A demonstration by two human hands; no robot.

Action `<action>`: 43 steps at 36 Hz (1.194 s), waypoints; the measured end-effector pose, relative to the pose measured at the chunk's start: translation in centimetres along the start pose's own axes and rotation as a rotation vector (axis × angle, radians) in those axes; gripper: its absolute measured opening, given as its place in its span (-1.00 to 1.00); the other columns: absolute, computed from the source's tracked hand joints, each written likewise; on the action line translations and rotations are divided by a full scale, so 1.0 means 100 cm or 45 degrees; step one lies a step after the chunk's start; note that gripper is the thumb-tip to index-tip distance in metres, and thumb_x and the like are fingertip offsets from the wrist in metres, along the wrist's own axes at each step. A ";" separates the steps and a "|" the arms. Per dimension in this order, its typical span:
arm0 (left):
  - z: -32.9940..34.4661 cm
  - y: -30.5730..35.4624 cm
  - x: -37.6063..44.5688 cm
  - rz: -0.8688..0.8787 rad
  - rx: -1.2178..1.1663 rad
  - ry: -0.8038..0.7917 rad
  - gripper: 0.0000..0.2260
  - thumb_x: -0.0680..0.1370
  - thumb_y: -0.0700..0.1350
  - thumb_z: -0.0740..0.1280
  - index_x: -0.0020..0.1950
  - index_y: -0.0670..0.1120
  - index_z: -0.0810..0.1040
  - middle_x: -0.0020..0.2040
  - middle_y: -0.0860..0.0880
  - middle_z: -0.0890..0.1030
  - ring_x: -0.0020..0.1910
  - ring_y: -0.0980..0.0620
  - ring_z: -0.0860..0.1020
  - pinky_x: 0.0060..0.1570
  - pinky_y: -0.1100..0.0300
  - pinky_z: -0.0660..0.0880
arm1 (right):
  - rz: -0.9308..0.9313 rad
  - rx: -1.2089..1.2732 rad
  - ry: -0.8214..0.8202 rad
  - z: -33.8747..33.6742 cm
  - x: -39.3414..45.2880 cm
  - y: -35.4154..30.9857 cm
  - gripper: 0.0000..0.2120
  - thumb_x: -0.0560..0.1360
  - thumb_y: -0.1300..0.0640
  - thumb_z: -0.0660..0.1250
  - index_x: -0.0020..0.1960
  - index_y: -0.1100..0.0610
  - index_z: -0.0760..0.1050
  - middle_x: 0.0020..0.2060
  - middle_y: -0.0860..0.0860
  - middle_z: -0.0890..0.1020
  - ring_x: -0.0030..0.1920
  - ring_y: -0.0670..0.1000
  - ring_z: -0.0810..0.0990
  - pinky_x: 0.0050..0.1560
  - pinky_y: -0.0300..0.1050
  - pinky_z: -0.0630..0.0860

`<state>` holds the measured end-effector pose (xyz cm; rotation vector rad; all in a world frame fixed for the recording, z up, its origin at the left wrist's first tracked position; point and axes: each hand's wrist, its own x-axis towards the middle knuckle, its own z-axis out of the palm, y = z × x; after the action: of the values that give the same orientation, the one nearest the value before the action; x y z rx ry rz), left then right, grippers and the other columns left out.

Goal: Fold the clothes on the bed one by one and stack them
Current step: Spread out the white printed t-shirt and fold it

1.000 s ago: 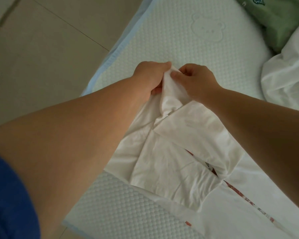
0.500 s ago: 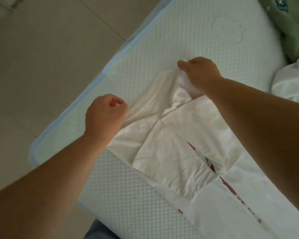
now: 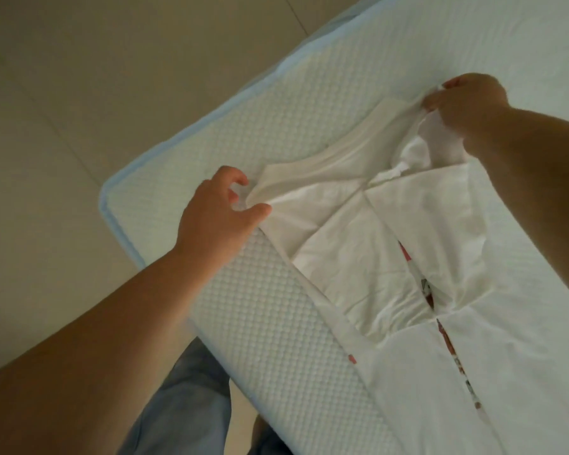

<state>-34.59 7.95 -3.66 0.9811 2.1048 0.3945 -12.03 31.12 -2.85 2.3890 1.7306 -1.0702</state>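
Floor (image 3: 63, 126), tiled, at far left; the corner of the bed (image 3: 184, 152), in a quilted cover with pale blue piping, juts toward it.

Left hand (image 3: 217, 215): thumb and curled fingers pinch the near end of the white garment's top edge, apparently the neckline or shoulder, right at the mattress edge. Judged purpose: to anchor that end so the edge can be drawn straight.

White garment (image 3: 358, 257): lies flat on the bed between the hands, both side panels already folded inward and meeting near the middle, a strip of red print showing in the gap.

Right hand (image 3: 467, 103): well apart from the left, gripping the far end of the same edge, cloth bunched under the fingers; exact finger placement is hard to read. Edge looks taut between the hands, probably squaring up before the next fold.

Jeans-clad legs (image 3: 184, 399) below the bed edge.
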 end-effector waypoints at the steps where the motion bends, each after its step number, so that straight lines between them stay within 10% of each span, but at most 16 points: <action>1: 0.000 0.002 0.000 0.029 0.048 -0.053 -0.74 0.33 0.15 0.40 -0.09 0.21 0.38 -0.18 0.14 0.46 -0.26 0.27 0.43 -0.34 0.38 0.23 | 0.006 -0.006 0.001 0.000 -0.001 -0.001 -0.70 0.41 0.13 0.39 0.14 0.12 0.58 0.09 0.10 0.61 0.10 0.11 0.58 0.12 -0.06 0.52; 15: -0.029 0.007 0.024 -0.124 -0.175 -0.504 -0.85 0.30 0.01 0.37 -0.46 0.04 0.56 -0.46 0.09 0.59 -0.43 0.19 0.53 -0.35 0.25 0.44 | -0.137 -0.113 0.091 0.001 0.012 0.000 -0.75 0.50 0.01 0.29 0.12 0.10 0.53 -0.11 -0.02 0.52 -0.11 0.02 0.52 -0.11 -0.13 0.46; 24: -0.018 0.008 0.021 -0.047 0.137 -0.255 -0.87 0.39 0.04 0.37 -0.18 0.03 0.49 -0.30 0.09 0.56 -0.30 0.10 0.53 -0.35 0.19 0.36 | -0.488 -0.278 0.372 0.011 -0.009 0.001 -0.65 0.51 -0.01 0.23 0.25 0.10 0.42 0.22 0.09 0.44 0.24 0.07 0.39 0.16 -0.14 0.33; 29: -0.012 0.023 0.011 0.217 0.203 0.188 -0.83 0.41 -0.03 0.38 -0.04 -0.03 0.53 -0.09 0.04 0.39 -0.15 0.08 0.38 -0.17 0.20 0.28 | -0.887 -0.383 0.190 0.001 -0.045 0.009 -0.75 0.47 0.15 0.27 0.13 0.14 0.50 0.07 0.11 0.51 0.09 0.10 0.49 -0.02 -0.19 0.35; 37: 0.046 0.122 0.043 0.351 -0.037 -0.233 -0.81 0.50 0.01 0.28 0.04 -0.02 0.56 -0.14 0.11 0.56 -0.14 0.12 0.48 -0.22 0.30 0.30 | -0.704 -0.550 0.039 0.023 -0.104 0.054 -0.61 0.39 -0.13 0.40 0.02 0.14 0.48 -0.04 0.04 0.52 0.03 0.08 0.48 -0.03 -0.12 0.36; 43: 0.086 0.174 0.081 0.219 0.069 -0.403 -0.66 0.47 0.19 0.30 -0.30 -0.05 0.41 -0.38 0.07 0.44 -0.40 0.15 0.40 -0.46 0.27 0.21 | -0.495 -0.424 0.104 0.056 -0.110 0.065 -0.58 0.44 -0.16 0.32 0.14 0.11 0.45 0.09 0.03 0.54 0.09 0.08 0.48 0.10 -0.02 0.42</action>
<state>-22.50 25.16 -3.90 1.1783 1.7612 0.2489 -11.25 17.25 -3.84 1.9726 2.2548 -0.6392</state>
